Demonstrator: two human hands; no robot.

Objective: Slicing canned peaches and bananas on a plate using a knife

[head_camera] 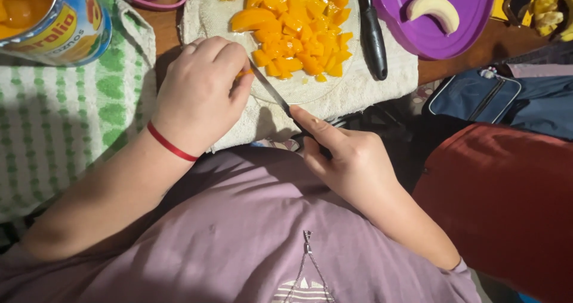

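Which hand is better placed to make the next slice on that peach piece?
Right. The right hand grips the knife, blade at the peach piece; the left hand pins that piece on the board.

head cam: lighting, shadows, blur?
Head view: warm light from above; left hand casts a shadow over the peach piece it pins; knife in right hand stays sharp; tin can is cropped; lower frame is dim.

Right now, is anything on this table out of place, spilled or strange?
Nothing is spilled. The left hand pins a fruit piece while the right hand holds the knife against it. One oddity: a second knife lies across the plate rim onto the towel.
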